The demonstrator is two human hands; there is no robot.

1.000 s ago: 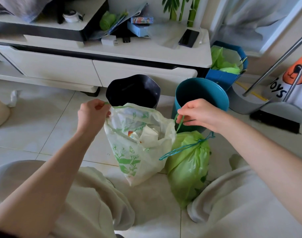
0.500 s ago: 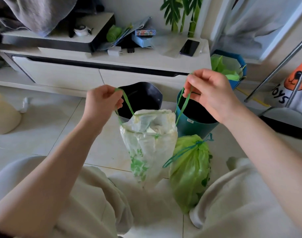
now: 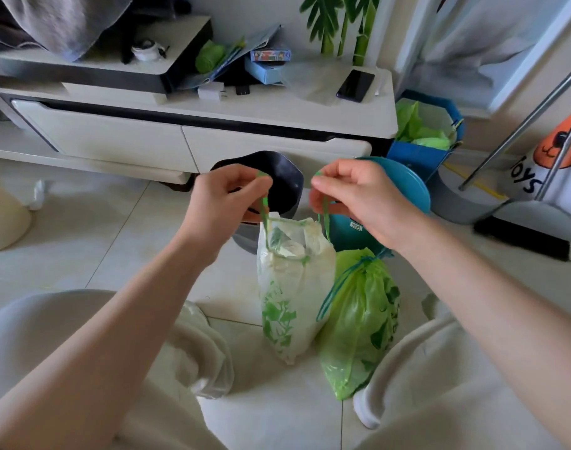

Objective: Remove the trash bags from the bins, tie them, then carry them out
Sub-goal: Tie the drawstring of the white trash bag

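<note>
the left hand (image 3: 227, 198) and right hand (image 3: 359, 198) each pinch a thin green drawstring (image 3: 264, 206) of the crinkly white leaf-print bag (image 3: 292, 297), its mouth gathered and contents blurred, beside a tied glossy green bag (image 3: 359, 319) on the tiled floor (image 3: 99, 238), near a black bin (image 3: 285, 186) and a teal bin (image 3: 407, 186), both partly hidden

My left hand (image 3: 225, 203) and right hand (image 3: 359, 199) each pinch one green drawstring loop (image 3: 263, 206) of the white leaf-print bag (image 3: 290, 297), held up over the floor (image 3: 99, 241). Bag mouth partly gathered, contents visible inside. Green bag (image 3: 362, 319) lies just beside it on its right, drawstring closed. Black bin (image 3: 287, 186) and teal bin (image 3: 407, 190) stand behind my hands, in front of the white cabinet (image 3: 115, 141). Phone (image 3: 355, 85) on the cabinet top.
</note>
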